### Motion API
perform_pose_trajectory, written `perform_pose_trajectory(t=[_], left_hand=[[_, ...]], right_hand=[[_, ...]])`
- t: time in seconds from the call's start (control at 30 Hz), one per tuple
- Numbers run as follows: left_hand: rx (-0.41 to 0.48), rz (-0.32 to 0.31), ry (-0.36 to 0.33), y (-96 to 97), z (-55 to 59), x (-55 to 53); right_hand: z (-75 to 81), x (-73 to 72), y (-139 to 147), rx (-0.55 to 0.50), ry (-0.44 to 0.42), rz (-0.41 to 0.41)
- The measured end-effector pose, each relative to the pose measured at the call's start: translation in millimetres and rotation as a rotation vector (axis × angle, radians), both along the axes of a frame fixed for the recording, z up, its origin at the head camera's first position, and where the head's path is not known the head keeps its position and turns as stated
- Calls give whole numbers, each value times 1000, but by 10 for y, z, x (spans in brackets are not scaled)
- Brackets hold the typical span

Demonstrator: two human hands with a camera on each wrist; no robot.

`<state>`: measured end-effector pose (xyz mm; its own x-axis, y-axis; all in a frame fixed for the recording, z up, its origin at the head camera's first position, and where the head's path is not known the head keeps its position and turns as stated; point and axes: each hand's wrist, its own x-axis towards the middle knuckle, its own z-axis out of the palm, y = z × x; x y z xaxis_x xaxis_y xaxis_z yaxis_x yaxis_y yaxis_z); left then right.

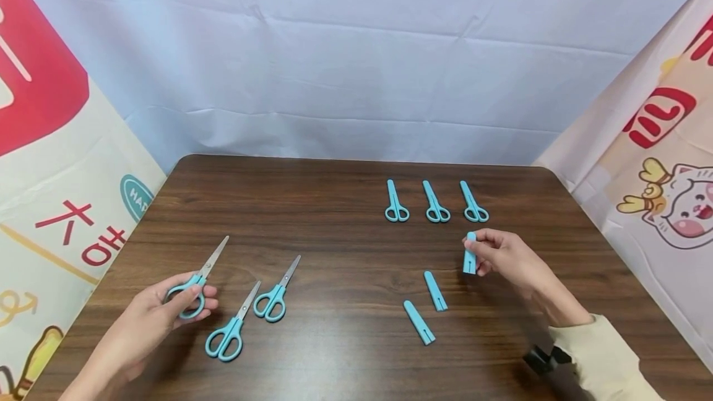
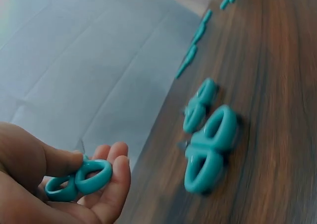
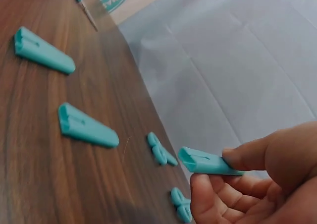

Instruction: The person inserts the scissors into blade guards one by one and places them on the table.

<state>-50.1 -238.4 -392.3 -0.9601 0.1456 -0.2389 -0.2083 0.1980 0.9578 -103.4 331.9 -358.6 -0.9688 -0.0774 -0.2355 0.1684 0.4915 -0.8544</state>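
My left hand [image 1: 161, 305] grips a pair of scissors [image 1: 195, 293] by its turquoise handles, the bare blade pointing up and away. Beside it on the table lie two more uncovered scissors [image 1: 225, 336], [image 1: 273, 302]. With thumb and fingers my right hand [image 1: 509, 258] pinches a turquoise blade cover [image 1: 470, 255]; its open end faces out in the right wrist view, and nothing is inside it. Two more covers [image 1: 435, 291], [image 1: 419, 322] lie on the wood to the left of this hand.
Three scissors with covered blades [image 1: 396, 203], [image 1: 436, 203], [image 1: 473, 203] lie in a row toward the back of the dark wooden table [image 1: 312, 203]. A white cloth [image 1: 356, 79] hangs behind it, and printed sheets [image 1: 668, 159] flank both sides.
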Motion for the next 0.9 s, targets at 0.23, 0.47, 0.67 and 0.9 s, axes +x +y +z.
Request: perform_pose_trajectory(t=[0.23,0.47,0.67,0.9], left_hand=[[111,-22,-41,229,67,-35],[196,-70,-35,440,129,-42],[217,-83,-52,638,165,-41],[255,-114,-14,850,177,-58]], right_hand=[[115,-69,-121,-65,14,25],[194,-135,-253,-79,60,50],[240,-192,-354,-113,99,65],[284,-267,-506,-179,111,50]])
